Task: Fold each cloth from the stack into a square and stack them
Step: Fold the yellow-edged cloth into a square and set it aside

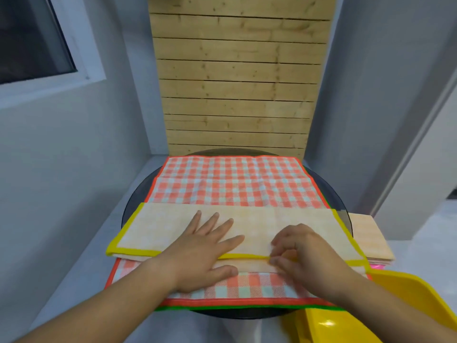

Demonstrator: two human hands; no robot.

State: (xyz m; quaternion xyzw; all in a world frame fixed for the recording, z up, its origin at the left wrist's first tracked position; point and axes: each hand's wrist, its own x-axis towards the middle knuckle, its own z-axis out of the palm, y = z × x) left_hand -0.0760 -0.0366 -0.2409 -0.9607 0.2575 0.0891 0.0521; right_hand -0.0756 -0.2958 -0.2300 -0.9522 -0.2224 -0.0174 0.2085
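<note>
Folded into a long strip across the middle of the frame: pale cloth (284,219) with a yellow hem, lying on a wider checked cloth (235,181). Pressed flat from the lower left by the left grip (205,246), 4 fingers straight and spread on the pale cloth, thumb lower down by its near edge. Pinched at the yellow hem, right of centre, by the right grip (301,253), fingers curled in tight on the fold. Spread beneath, over a round dark desk (138,194): the checked cloth in orange and white, orange-bordered, reaching from mid frame towards the lower edge. Peeking out under its lower border, a thin green edge (222,307); cannot tell what it belongs to. At the right of the frame, just beside the pale cloth's right end, a stack (368,238) of folded pale cloths, something pink at its base. In the lower right corner, a glossy yellow plastic thing (408,305), only partly in view. At top centre, behind the desk, a panel (237,82) of horizontal wood slats. In the upper left, a dark window (32,38) in a white frame.
</note>
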